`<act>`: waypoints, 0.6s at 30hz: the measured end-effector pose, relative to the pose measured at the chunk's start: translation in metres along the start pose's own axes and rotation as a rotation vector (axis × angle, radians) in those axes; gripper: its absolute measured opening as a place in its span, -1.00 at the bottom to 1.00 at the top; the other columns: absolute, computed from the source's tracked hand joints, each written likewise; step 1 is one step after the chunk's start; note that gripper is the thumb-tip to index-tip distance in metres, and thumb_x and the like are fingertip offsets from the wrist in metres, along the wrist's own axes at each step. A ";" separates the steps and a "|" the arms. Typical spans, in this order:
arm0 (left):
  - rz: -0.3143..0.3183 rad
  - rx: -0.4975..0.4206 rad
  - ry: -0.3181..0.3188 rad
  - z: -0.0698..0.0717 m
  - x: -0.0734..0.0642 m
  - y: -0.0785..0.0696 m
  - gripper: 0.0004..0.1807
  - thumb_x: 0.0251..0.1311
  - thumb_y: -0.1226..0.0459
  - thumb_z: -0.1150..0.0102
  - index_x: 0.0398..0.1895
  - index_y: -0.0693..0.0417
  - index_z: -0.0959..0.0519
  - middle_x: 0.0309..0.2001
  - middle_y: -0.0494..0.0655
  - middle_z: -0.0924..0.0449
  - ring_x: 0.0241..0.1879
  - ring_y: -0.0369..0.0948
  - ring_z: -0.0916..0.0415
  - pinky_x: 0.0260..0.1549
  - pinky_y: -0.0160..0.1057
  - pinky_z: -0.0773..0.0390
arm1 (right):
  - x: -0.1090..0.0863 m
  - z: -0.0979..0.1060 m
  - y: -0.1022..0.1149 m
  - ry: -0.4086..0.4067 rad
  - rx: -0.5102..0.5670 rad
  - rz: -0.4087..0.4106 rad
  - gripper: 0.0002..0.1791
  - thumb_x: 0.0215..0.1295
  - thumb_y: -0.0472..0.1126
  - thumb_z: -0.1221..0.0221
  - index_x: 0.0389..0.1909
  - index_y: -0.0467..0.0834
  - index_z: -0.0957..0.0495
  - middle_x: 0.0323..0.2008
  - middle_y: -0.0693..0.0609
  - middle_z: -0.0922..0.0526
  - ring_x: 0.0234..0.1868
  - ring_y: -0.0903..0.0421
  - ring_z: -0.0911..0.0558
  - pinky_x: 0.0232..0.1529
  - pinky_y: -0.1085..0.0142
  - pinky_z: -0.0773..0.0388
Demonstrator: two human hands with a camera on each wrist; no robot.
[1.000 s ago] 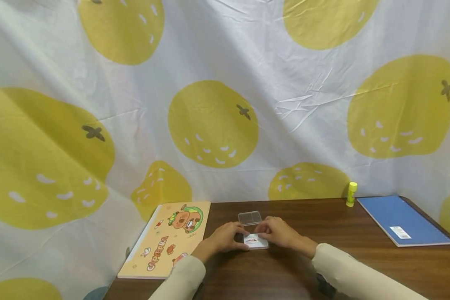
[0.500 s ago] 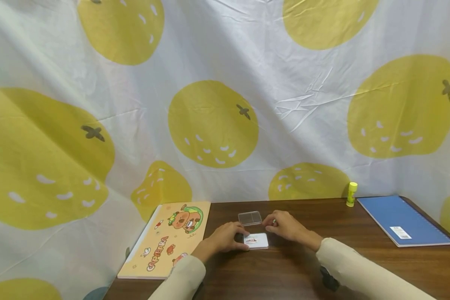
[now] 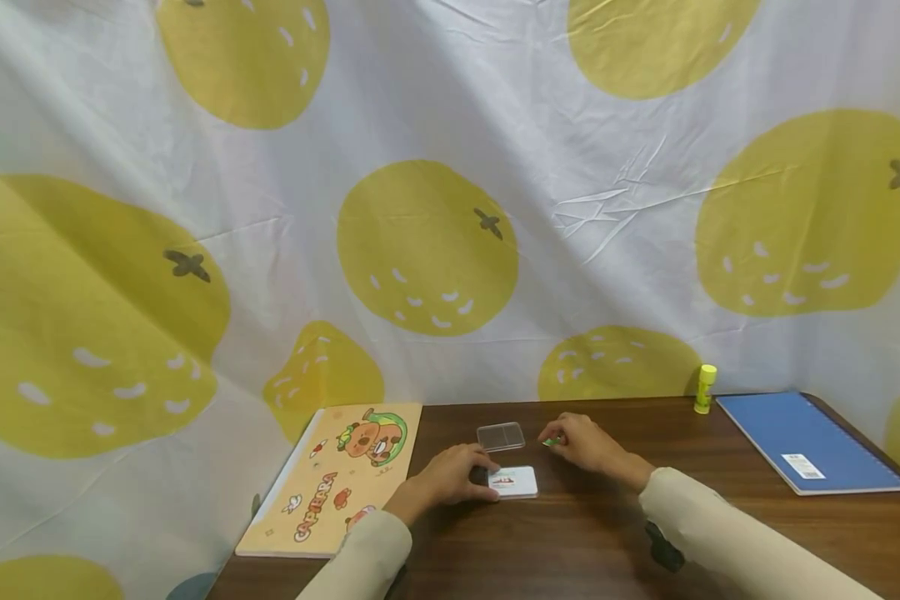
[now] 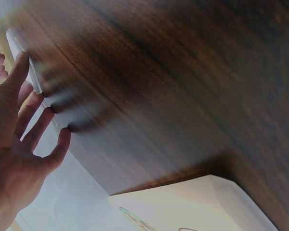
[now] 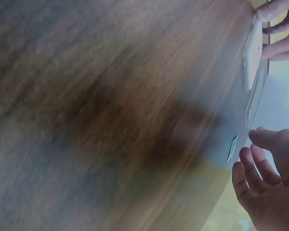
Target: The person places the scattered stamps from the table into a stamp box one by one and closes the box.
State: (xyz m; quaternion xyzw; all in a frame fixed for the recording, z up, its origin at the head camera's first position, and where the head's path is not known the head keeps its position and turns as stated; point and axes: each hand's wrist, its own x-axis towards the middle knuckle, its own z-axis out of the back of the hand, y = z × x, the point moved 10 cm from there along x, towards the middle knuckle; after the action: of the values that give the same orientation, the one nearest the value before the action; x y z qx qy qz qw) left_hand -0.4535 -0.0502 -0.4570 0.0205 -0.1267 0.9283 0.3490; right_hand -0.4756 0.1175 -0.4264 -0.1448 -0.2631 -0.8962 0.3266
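Observation:
My left hand (image 3: pixel 450 477) holds the left end of a small white card case (image 3: pixel 521 481), thumb at the near corner and fingers at the far one. A red-and-dark print shows on its top; the fingers cover its left edge. Behind it lies a clear rectangular plastic lid (image 3: pixel 500 436). My right hand (image 3: pixel 581 439) is to the right of the lid, its thumb and fingertips apart in the right wrist view. Just in front of those fingertips is a thin, small green-edged piece (image 5: pixel 232 148), low over the table and partly hidden in the head view.
A capybara-print book (image 3: pixel 337 479) lies on the left of the brown wooden table (image 3: pixel 525 550). At the right are a yellow glue stick (image 3: pixel 704 389), standing upright, and a blue notebook (image 3: pixel 810 442). A fruit-print curtain (image 3: pixel 427 250) hangs behind.
My right hand has moved off the white card case to the right and away from me, with the green piece showing at its fingertips. The left hand has stayed in place.

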 end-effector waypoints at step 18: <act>0.004 -0.006 0.002 0.000 0.001 0.000 -0.51 0.12 -0.01 -0.56 0.09 -0.03 -0.76 0.05 -0.17 -0.67 0.09 -0.21 -0.59 0.18 -0.19 -0.54 | -0.005 -0.007 -0.028 0.040 -0.011 -0.088 -0.84 0.23 -0.44 -0.36 -0.17 -0.32 -0.76 -0.26 -0.09 -0.70 -0.27 0.09 -0.66 -0.26 0.24 -0.64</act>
State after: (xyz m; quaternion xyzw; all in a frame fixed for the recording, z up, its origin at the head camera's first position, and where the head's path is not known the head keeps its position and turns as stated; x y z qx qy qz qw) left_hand -0.4539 -0.0496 -0.4572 0.0184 -0.1293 0.9286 0.3473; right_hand -0.4908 0.1340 -0.4451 -0.1168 -0.2578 -0.9139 0.2911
